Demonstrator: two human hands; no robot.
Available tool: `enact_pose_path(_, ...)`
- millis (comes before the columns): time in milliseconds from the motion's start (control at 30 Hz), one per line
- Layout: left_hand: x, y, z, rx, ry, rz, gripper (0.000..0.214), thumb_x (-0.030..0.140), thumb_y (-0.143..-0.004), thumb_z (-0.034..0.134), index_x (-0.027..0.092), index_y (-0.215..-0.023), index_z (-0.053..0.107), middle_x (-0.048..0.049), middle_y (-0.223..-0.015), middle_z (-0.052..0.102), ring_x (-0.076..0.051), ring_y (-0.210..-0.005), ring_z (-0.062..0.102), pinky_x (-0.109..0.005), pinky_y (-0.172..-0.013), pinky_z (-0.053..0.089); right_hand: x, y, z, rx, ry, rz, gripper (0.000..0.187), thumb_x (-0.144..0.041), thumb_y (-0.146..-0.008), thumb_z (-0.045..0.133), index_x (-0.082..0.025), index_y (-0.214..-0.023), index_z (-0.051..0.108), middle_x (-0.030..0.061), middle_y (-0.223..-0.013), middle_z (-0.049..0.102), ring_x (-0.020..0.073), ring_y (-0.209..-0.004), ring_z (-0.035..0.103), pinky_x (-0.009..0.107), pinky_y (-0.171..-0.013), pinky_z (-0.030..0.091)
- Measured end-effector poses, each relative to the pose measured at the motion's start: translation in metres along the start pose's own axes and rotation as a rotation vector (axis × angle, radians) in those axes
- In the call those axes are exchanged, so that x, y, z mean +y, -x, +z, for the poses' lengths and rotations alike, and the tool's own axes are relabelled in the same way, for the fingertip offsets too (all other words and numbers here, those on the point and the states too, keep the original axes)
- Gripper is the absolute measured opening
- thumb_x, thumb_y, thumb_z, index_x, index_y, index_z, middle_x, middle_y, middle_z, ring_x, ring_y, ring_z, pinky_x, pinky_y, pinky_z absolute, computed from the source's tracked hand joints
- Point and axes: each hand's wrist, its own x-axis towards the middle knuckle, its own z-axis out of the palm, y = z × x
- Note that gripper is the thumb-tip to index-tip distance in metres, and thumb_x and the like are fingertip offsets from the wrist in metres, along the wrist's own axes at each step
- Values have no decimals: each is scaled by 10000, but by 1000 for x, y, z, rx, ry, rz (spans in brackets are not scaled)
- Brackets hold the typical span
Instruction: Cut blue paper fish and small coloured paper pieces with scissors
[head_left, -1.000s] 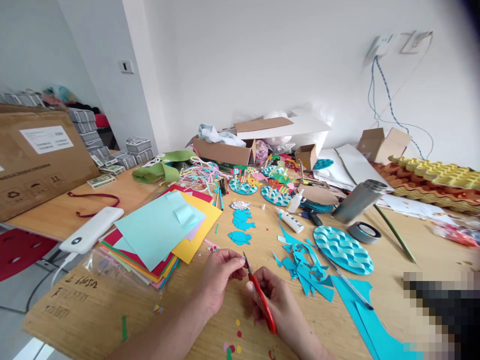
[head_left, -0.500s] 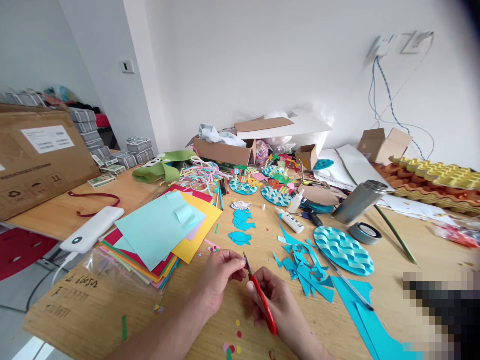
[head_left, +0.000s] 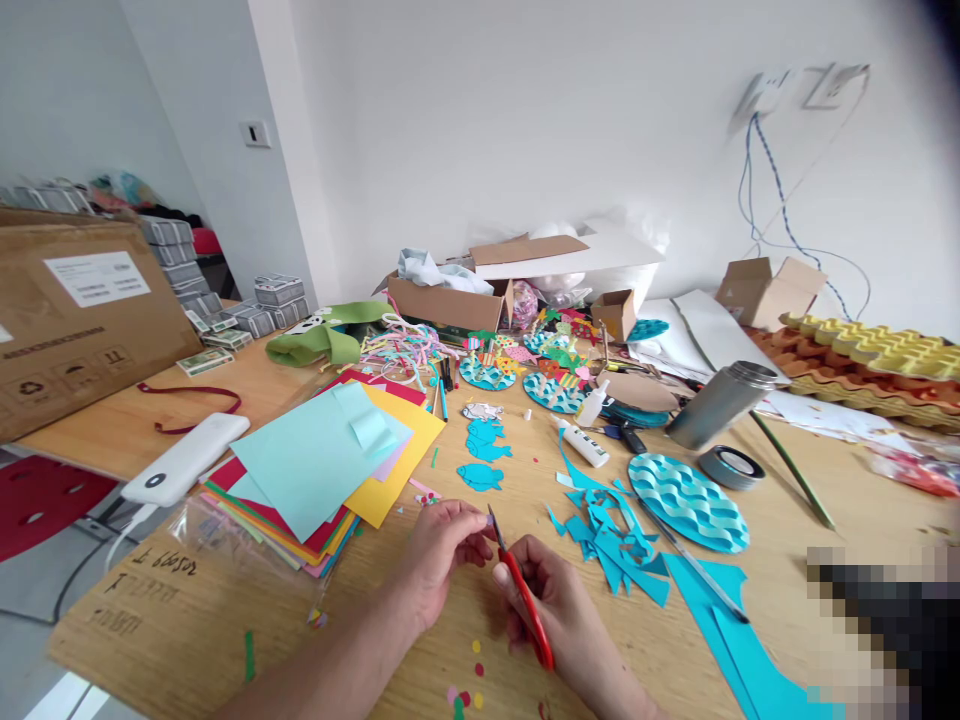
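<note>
My right hand (head_left: 551, 600) is wrapped round the red handles of a pair of scissors (head_left: 527, 605), its narrow dark blades pointing up and away. Just left of the blades, my left hand (head_left: 450, 550) is pinched closed by the scissor tips. A tiny purplish speck shows at its fingertips, too small to name. Beyond the hands lie blue paper fish (head_left: 480, 476) with drawn outlines, below a patterned white fish (head_left: 482, 411). To the right is a heap of blue paper scraps (head_left: 611, 540).
Coloured paper sheets (head_left: 300, 470) are stacked at left, beside a white power bank (head_left: 187, 458). At right are a wavy blue disc (head_left: 686, 500), a pen (head_left: 701, 570), a tape roll (head_left: 731, 467), a metal flask (head_left: 720, 405) and a glue bottle (head_left: 583, 443). Paper dots (head_left: 478, 670) lie nearby.
Both hands stay almost where they were. A tiny purplish speck now shows at my left fingertips beside the scissor blades.
</note>
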Motion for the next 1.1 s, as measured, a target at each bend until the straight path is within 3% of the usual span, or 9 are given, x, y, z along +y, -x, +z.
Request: enact_pose_path(1100, 3, -3, -2, -1, -51, -5, 146, 261, -591, 701, 147, -621, 616, -6, -587, 636, -117, -543, 555, -237, -552, 390, 0, 1, -1, -2, 22, 1, 525, -628, -654, 732, -197, -673, 434, -107, -480, 438, 52, -326, 450, 151, -302, 371)
